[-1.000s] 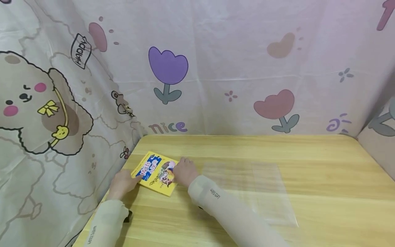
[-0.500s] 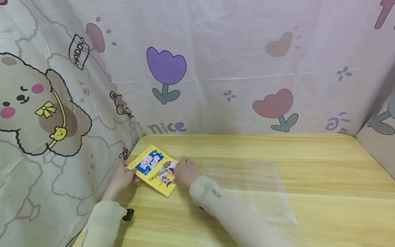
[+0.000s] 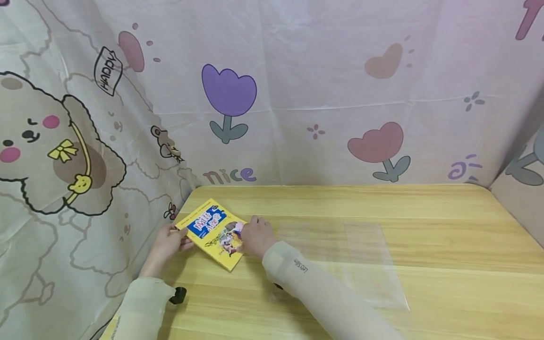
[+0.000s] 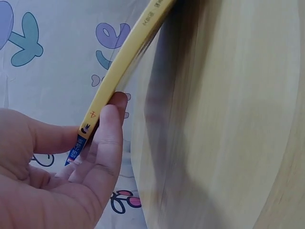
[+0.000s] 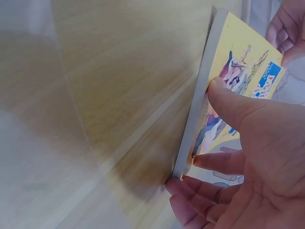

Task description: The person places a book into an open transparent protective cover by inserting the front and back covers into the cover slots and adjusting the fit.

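Observation:
A thin yellow book (image 3: 214,241) with a blue title panel and a cartoon picture is held over the table's left part, its left end raised. My left hand (image 3: 166,243) pinches the title end, thumb on the cover and fingers beneath. In the left wrist view, the book's yellow spine (image 4: 114,78) slants up from between thumb and fingers. My right hand (image 3: 257,238) holds the picture end. The right wrist view has its thumb (image 5: 224,95) on the cover by the pale page edge (image 5: 195,109), the other fingers at the book's corner.
A clear plastic sheet (image 3: 374,264) lies flat on the wood-grain table (image 3: 459,236), partly behind the right forearm. Printed cloth (image 3: 297,71) hangs along the table's back and left sides. A black object (image 3: 178,295) sits at the left cuff.
The book's left end has come up and shifted slightly back. My left hand has moved from beside it to grip its edge with fingers underneath. The right hand has barely moved.

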{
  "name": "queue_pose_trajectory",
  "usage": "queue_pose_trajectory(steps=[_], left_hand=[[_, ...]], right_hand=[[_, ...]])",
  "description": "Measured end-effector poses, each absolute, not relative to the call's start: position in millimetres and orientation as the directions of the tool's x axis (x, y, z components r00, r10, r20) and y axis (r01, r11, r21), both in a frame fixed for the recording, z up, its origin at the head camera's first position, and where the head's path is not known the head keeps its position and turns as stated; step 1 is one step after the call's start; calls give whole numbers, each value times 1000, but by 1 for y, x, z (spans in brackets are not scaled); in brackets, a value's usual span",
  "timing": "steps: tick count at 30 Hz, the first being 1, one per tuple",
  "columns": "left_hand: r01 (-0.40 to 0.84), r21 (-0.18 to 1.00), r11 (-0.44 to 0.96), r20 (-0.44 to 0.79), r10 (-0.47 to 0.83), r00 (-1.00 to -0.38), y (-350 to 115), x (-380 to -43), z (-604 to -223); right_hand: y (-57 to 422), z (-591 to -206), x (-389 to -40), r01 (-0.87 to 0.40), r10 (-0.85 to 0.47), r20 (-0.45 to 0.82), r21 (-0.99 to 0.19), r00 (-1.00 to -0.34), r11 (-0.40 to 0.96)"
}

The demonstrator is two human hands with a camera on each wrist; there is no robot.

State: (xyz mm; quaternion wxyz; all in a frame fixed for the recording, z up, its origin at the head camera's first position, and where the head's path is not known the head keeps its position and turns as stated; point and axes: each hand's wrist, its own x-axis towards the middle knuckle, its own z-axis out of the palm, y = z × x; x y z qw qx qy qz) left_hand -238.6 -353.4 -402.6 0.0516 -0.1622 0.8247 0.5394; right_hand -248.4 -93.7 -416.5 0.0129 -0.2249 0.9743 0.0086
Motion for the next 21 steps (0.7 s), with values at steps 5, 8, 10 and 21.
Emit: queue_pose_trajectory(steps=[5,8,10,21], left_hand=[[-304,903,304,-254,-194,-948,-353,-238,-401],[-284,922,263,-240,-186,-953,-351,-238,-401],[-265,935,235,-227,-178,-958,-350,-238,-400],[-207,948,240,-164,-184,-969,-346,-235,-394]], right_hand=[[-95,-417,-253,-432,-432,-40,-4,-901,902],[-95,-417,-256,-412,-414,-52,-47,-909,910],[-95,-417,-258,-397,-401,-63,-68,-914,915],[-92,-412,-271,-357,-394,-104,-264,-913,896]])
